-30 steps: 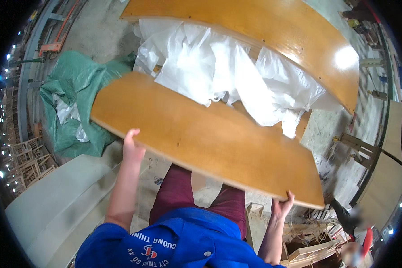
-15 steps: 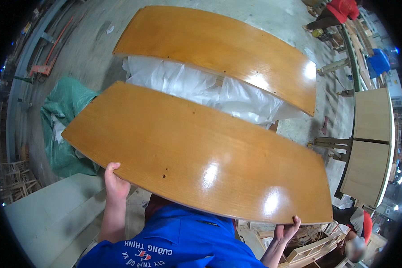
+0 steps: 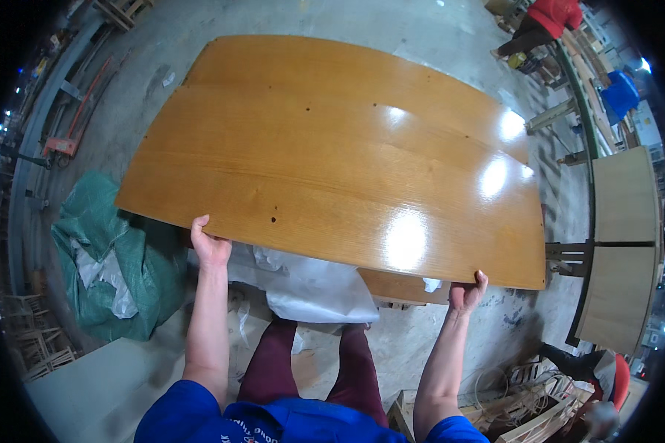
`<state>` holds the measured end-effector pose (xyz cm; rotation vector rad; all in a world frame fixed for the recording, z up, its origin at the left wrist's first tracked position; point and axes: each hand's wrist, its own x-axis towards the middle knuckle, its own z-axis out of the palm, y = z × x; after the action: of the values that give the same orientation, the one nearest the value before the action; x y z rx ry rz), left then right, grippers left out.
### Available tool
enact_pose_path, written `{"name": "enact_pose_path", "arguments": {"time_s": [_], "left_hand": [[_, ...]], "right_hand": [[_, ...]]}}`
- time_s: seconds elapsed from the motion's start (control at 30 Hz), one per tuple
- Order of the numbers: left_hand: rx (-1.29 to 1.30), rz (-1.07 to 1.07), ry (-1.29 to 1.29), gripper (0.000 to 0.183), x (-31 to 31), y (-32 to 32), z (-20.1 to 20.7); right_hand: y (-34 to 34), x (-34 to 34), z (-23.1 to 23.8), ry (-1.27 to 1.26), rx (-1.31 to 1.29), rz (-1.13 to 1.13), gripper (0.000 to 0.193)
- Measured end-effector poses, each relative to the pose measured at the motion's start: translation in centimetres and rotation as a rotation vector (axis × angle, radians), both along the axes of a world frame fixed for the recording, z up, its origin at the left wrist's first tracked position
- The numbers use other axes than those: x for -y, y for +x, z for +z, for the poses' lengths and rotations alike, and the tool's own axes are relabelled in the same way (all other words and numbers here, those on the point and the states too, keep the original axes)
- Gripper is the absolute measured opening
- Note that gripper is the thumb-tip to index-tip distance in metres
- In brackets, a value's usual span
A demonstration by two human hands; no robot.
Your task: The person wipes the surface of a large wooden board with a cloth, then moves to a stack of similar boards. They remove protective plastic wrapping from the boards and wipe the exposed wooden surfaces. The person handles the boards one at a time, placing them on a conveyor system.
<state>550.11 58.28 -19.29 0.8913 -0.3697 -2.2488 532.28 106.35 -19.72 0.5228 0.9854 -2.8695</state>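
Note:
A broad, glossy orange-brown wooden panel [image 3: 325, 184] with small dark holes spans the middle. My left hand [image 3: 211, 244] grips its near edge toward the left, thumb on top and fingers hidden underneath. The same edge is held near its right end by my right hand [image 3: 467, 292], thumb up. Beyond, a second matching panel [image 3: 303, 59] shows only its far strip; the held one overlaps it in view, and whether they touch I cannot tell. Under the near edge hang white plastic wrap [image 3: 321, 292] and part of a brown wooden piece [image 3: 399, 286].
A green sack [image 3: 118, 258] with white scraps stands at the left, near a red pallet jack [image 3: 63, 144]. At right is a bench with pale boards [image 3: 624, 199]. A person in red [image 3: 554, 16] is far right; another [image 3: 606, 376] bends by wooden frames [image 3: 524, 406] lower right.
Both hands have moved the panel away from my body, over the plastic wrap and toward the far panel. My forearms are now stretched out, and my legs have come into view.

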Motion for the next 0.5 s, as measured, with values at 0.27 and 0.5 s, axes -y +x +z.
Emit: {"name": "enact_pose_path", "arguments": {"time_s": [0.27, 0.5], "left_hand": [[0.075, -0.014, -0.040, 0.048, 0.3, -8.5, -5.4], [0.158, -0.004, -0.202, 0.048, 5.0, -19.0, -6.6]], "right_hand": [[-6.7, 4.2, -5.9, -0.027, 0.209, -0.213, 0.035], [-17.6, 8.0, -6.3, 0.072, 0.154, -0.211, 0.030]]}}
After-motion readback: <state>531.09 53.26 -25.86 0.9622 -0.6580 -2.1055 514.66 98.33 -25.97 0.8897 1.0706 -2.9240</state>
